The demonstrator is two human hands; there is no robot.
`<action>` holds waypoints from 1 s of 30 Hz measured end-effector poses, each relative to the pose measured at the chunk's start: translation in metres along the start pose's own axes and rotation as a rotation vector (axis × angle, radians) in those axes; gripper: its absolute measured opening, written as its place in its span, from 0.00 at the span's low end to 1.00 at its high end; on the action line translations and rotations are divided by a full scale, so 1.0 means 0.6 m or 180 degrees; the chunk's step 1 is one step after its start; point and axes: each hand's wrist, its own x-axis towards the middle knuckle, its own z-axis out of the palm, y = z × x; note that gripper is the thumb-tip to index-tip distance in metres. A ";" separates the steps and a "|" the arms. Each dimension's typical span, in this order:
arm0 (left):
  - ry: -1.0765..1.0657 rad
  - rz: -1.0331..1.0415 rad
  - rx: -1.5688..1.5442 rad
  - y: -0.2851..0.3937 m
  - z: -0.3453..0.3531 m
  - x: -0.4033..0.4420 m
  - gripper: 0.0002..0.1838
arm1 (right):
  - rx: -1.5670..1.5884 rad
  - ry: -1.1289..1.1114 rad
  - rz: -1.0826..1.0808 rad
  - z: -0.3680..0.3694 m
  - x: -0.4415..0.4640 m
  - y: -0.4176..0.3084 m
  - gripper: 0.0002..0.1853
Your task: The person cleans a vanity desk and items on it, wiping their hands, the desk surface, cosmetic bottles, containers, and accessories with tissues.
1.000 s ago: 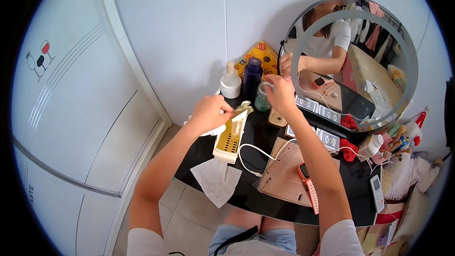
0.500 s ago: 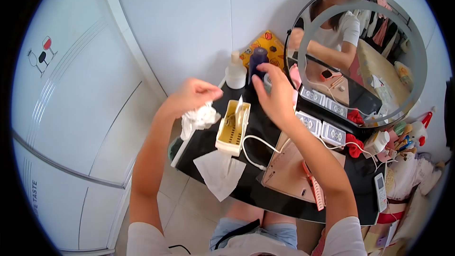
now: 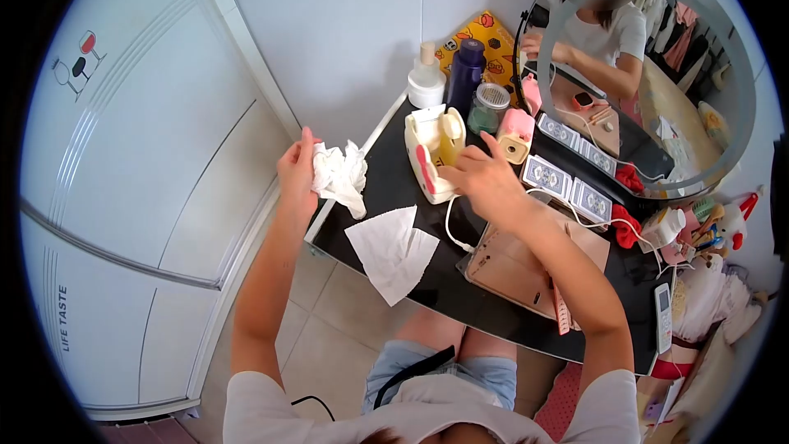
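My left hand [image 3: 297, 171] is closed on a crumpled white tissue [image 3: 339, 174] at the left edge of the black table [image 3: 374, 234]. My right hand [image 3: 485, 174] touches the right side of a cream holder [image 3: 425, 156] with a pink mark; its fingers are bent, and some fingertips are hidden. The holder is tilted, with a yellow inside showing. In front of it a flat white tissue [image 3: 393, 251] hangs over the table's front edge. A white cable [image 3: 454, 234] runs close to the holder.
Behind stand a white bottle [image 3: 426, 82], a dark blue bottle [image 3: 466, 74] and a green jar [image 3: 488, 108]. A round mirror [image 3: 641, 74] rises at the back right. Card boxes [image 3: 567, 189], a pink tablet case [image 3: 526, 267] and a remote [image 3: 662, 318] lie to the right.
The crumpled tissue has moved left with my left hand. My right hand has come down from near the bottles to the holder, which has turned and tilted. The view has shifted.
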 end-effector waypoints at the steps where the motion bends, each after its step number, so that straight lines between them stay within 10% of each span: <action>1: -0.0140 -0.0033 0.0031 -0.004 -0.003 -0.002 0.17 | 0.0011 0.0003 0.0044 -0.009 -0.007 0.006 0.18; 6: -0.1549 0.0718 0.1871 -0.026 -0.012 -0.046 0.10 | 0.0105 -0.0264 0.0340 -0.043 -0.025 0.028 0.14; 8: -0.2221 0.2497 0.2697 -0.048 -0.030 -0.046 0.14 | 0.0199 -0.0249 0.0341 -0.052 -0.031 0.039 0.12; 20: -0.3349 0.3060 0.4811 -0.093 0.065 -0.012 0.29 | 0.0948 -0.0387 0.0003 -0.080 -0.058 0.020 0.12; 29: -0.2808 0.1751 0.2229 -0.169 0.152 0.167 0.19 | 0.0950 -0.0164 0.0077 -0.069 -0.065 0.021 0.10; 30: -0.2451 0.2599 0.2520 -0.157 0.161 0.168 0.16 | 0.0888 -0.0106 0.0036 -0.068 -0.064 0.018 0.10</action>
